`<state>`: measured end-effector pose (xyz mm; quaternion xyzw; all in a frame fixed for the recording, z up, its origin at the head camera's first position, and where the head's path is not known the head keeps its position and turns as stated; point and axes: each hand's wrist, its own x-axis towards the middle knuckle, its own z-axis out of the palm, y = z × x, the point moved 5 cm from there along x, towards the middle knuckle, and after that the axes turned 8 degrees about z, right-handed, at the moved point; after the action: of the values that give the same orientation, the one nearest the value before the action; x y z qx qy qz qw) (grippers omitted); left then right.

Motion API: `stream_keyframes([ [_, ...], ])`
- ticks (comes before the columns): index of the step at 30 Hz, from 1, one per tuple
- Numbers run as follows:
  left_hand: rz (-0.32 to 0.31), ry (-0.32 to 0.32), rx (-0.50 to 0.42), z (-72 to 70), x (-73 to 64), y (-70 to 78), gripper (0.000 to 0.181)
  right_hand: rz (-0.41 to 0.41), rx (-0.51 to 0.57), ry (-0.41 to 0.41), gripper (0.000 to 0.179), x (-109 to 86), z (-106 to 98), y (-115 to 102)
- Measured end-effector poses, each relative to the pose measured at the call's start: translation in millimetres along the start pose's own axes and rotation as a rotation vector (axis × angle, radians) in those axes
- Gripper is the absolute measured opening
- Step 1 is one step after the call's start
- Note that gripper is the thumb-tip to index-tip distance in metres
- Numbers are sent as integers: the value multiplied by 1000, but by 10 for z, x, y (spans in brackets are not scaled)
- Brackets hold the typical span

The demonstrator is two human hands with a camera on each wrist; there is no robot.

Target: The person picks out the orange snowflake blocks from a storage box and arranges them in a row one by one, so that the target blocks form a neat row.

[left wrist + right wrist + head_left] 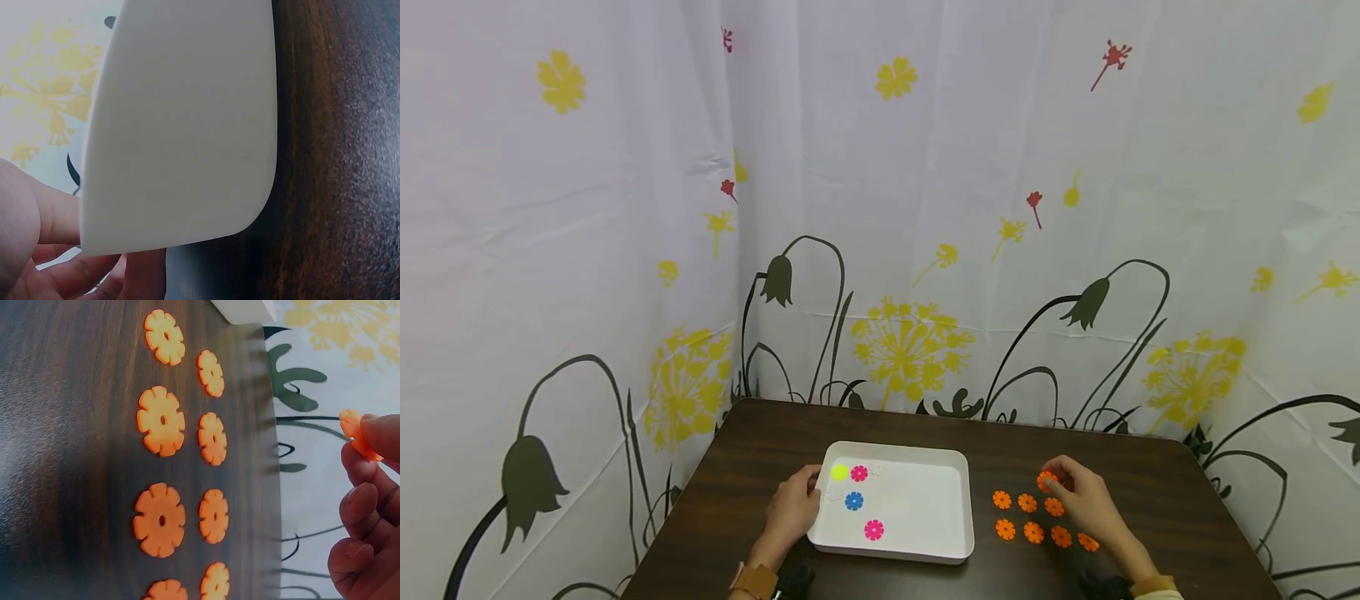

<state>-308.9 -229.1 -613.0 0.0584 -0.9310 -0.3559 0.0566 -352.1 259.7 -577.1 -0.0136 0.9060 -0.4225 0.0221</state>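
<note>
My left hand (794,502) grips the left side of a white tray (928,554), its fingers at the wall's edge in the left wrist view. Inside the tray lie notched discs: a yellow disc (839,472), a blue disc (853,501), two pink ones and some whitish, see-through ones. Between thumb and fingertips, my right hand (1086,500) pinches an orange notched disc (351,425), held above the table. Several more orange discs (161,420) lie flat below that hand in two rows, each with a small center hole.
The dark wooden table (760,442) carries everything. Behind it and at both sides hangs a white curtain (820,150) with yellow, red and dark green plant prints. The tray stands left of the orange discs.
</note>
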Motion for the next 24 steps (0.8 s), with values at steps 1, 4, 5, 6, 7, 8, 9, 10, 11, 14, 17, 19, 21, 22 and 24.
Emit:
stream_keyframes([
  [1,1,1,1,-7,-2,-1,40,7,-5,3,16,-6,-5,15],
  [4,6,4,3,-27,-10,3,40,30,-26,20,17,-44,-23,75],
  [5,6,4,3,-32,-15,1,39,36,-39,26,18,-63,-28,102],
  [6,7,3,3,-27,-13,1,40,44,-49,29,18,-85,-40,135],
  [7,2,3,3,-26,-12,2,40,45,-55,30,19,-106,-50,168],
  [8,1,3,4,-27,-9,1,40,47,-53,28,19,-127,-59,204],
  [9,-4,2,3,-27,-5,-1,40,52,-52,29,19,-145,-69,243],
  [10,-7,2,1,-25,-6,-3,40,59,-48,27,20,-166,-80,282],
  [11,-9,1,1,-25,-5,-4,40,71,-44,25,20,-183,-91,325],
  [14,-8,-4,3,-25,2,-3,41,99,-43,19,20,-217,-131,447],
  [17,-5,-10,4,-20,8,0,41,125,-67,17,19,-244,-187,560],
  [19,-4,-11,5,-18,8,0,41,129,-86,18,20,-256,-233,617],
  [21,-6,-11,5,-11,7,-5,41,133,-102,22,21,-268,-281,667],
  [22,-5,-9,8,-11,6,-2,41,131,-111,25,21,-275,-304,689],
  [24,-2,-4,14,-8,4,-2,41,125,-118,33,21,-287,-346,724],
])
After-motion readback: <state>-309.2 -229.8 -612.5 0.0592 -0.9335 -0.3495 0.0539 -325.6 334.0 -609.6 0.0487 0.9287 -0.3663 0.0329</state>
